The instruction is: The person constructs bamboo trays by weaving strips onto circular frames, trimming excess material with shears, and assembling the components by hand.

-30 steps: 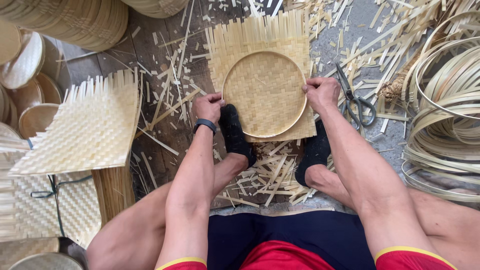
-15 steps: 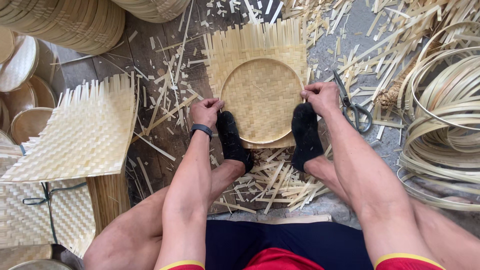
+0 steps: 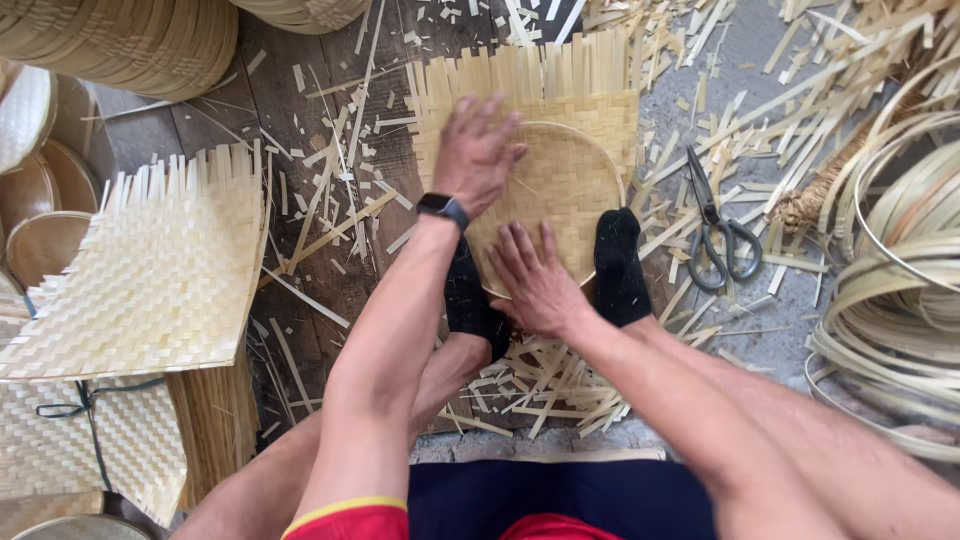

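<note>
A square woven bamboo mat (image 3: 590, 110) lies on the floor, pressed into a round bamboo hoop (image 3: 612, 170) so its middle forms a shallow bowl. My left hand (image 3: 476, 152), with a black watch on the wrist, lies flat with fingers spread on the bowl's far left part. My right hand (image 3: 535, 280) presses flat on the near part of the weave. Two feet in black socks (image 3: 618, 268) pin the near rim, one on each side of my right hand.
Grey scissors (image 3: 716, 232) lie right of the mat. Coiled bamboo strips (image 3: 900, 290) fill the right side. A loose woven sheet (image 3: 150, 270) lies at left, stacked round trays (image 3: 120, 40) at top left. Bamboo offcuts (image 3: 540, 375) litter the wooden floor.
Both hands left the mat's side edges and moved onto the woven bowl, the left to its far side, the right to its near side. The view is closer.
</note>
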